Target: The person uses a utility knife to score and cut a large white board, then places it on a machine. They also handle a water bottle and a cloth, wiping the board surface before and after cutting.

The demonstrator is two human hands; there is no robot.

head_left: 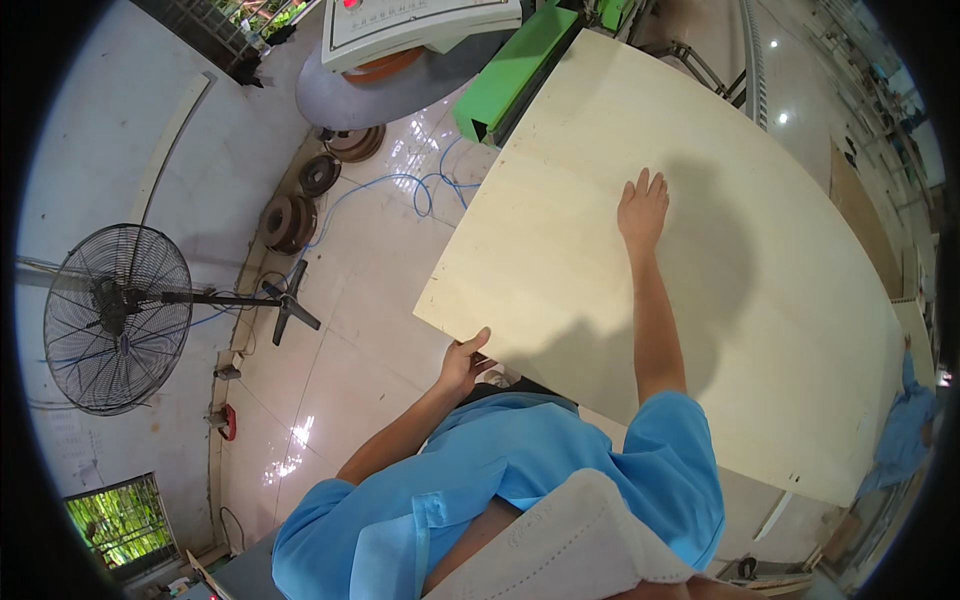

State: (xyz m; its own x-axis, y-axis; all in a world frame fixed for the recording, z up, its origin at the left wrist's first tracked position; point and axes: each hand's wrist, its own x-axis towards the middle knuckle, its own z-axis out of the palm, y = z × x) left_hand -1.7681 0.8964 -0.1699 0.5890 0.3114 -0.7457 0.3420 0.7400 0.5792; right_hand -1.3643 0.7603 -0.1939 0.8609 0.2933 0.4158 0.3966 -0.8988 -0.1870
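Note:
A large pale plywood sheet stretches flat in front of me. At its near left edge my left hand pinches the sheet, thumb on top and the other fingers partly hidden underneath. My right hand rests palm down on the upper face, fingers stretched out and slightly spread. A shadow of my arm and head falls across the board to the right of that hand. The sheet's far left end lies up against a green machine part.
A machine with a pale control panel stands at the far left. On the tiled floor lie a blue hose and several brown rolls. A black pedestal fan is at the left wall. By the sheet's right end is a person in blue.

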